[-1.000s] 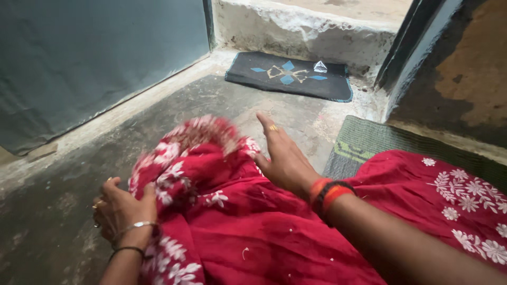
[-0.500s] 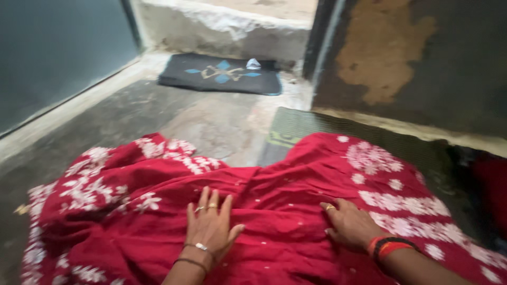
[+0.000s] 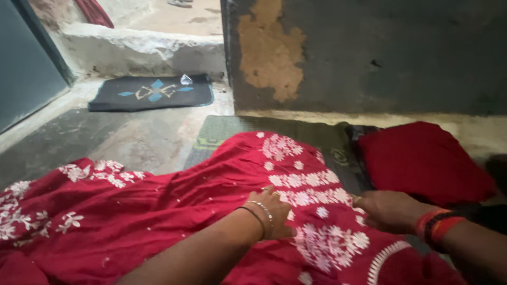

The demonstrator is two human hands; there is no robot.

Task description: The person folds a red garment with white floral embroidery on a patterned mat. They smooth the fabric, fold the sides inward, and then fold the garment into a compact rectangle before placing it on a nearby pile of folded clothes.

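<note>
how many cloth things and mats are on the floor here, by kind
red embroidered garment: 1, both the left hand and right hand pressed flat on it
plain red folded cloth: 1
green mat: 1
black doormat: 1
total: 4

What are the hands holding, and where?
Nothing gripped. Left hand lies flat on the red cloth by its white embroidery; right hand rests at the cloth's right edge; its fingers aren't clearly visible.

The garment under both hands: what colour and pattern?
Red garment with white floral embroidery; head view.
</note>
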